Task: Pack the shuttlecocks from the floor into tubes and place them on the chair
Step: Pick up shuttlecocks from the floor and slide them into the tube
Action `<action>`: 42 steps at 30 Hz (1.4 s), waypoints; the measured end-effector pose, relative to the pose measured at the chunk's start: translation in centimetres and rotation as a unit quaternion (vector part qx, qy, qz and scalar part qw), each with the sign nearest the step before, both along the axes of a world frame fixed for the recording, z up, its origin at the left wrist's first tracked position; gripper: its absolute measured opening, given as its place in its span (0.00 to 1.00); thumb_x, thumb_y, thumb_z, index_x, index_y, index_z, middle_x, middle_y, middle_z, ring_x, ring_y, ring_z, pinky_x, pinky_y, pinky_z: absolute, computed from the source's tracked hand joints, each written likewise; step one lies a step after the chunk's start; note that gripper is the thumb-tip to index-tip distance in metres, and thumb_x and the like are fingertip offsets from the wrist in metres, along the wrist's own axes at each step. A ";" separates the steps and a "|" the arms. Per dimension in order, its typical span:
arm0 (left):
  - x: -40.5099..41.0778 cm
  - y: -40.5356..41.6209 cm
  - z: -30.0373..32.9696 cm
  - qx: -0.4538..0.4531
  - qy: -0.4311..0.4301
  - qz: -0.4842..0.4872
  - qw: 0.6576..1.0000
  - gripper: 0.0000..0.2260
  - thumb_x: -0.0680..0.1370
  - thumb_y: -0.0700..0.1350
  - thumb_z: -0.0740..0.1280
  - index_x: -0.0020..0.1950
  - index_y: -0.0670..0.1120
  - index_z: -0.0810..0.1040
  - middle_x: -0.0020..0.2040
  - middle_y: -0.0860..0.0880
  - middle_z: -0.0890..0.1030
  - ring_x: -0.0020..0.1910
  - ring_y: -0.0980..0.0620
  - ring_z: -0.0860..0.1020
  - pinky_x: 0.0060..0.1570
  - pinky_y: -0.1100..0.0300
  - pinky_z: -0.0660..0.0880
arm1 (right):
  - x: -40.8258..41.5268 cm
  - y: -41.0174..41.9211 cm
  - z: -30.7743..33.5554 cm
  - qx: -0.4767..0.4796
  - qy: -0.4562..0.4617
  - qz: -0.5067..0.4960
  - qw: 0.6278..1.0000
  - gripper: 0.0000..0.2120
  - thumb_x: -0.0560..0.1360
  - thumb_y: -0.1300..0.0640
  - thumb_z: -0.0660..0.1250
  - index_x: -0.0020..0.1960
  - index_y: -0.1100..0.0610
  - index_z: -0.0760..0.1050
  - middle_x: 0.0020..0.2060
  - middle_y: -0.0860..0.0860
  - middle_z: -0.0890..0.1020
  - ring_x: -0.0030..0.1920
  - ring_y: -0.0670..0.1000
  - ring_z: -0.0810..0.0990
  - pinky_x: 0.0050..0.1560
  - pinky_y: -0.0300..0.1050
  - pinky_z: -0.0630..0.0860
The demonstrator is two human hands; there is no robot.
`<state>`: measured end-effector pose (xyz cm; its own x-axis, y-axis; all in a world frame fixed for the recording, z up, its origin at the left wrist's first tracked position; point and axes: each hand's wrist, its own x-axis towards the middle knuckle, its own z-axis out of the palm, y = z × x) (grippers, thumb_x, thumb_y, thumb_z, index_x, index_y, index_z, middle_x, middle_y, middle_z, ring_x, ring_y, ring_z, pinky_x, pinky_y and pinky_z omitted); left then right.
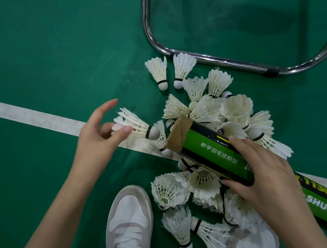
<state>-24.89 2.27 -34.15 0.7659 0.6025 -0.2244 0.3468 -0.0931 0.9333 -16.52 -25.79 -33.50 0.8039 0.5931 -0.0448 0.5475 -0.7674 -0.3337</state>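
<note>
Green court flooring crossed by a white line [29,115] lies under everything. One shuttlecock [136,127], cork toward the tube [213,154] mouth, is pinched at its feather skirt by the left hand [100,135]; feathers look light and brittle, so hold gently. Right hand [266,173] grips the tube. Beyond the tube: loose pile [220,116], chair frame [222,61].

place: badminton court | signs: green sport floor [42,38], white court line [19,113], scattered shuttlecocks [214,110]
</note>
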 end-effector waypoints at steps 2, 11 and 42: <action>0.4 -0.4 0.6 -0.012 -0.021 0.002 1.000 0.23 0.75 0.38 0.70 0.62 0.62 0.72 0.37 0.41 0.73 0.41 0.49 0.73 0.51 0.61 0.73 | -0.1 0.1 0.0 -0.004 -0.003 0.002 1.000 0.43 0.57 0.49 0.80 0.68 0.50 0.66 0.58 0.51 0.78 0.55 0.56 0.78 0.54 0.56 0.72; 1.0 -3.1 2.1 -0.069 -0.040 -0.054 0.995 0.23 0.74 0.37 0.69 0.64 0.58 0.71 0.31 0.53 0.79 0.36 0.61 0.78 0.45 0.72 0.73 | -0.4 0.2 -0.2 -0.008 -0.006 0.014 1.000 0.43 0.56 0.48 0.79 0.68 0.50 0.66 0.59 0.50 0.77 0.56 0.55 0.78 0.55 0.54 0.71; 1.3 -6.2 2.0 -0.043 0.007 -0.176 0.983 0.39 0.66 0.44 0.78 0.65 0.74 0.63 0.59 0.46 0.80 0.60 0.44 0.77 0.65 0.46 0.71 | -0.9 0.4 -0.3 0.017 -0.011 0.025 0.999 0.43 0.57 0.49 0.80 0.68 0.51 0.65 0.58 0.51 0.77 0.56 0.55 0.77 0.56 0.51 0.69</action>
<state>-23.63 -3.92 -32.18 0.9204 0.2784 -0.2743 0.3193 -0.1308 0.9386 -17.46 -25.44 -33.77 0.7734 0.6339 -0.0068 0.5931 -0.7272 -0.3457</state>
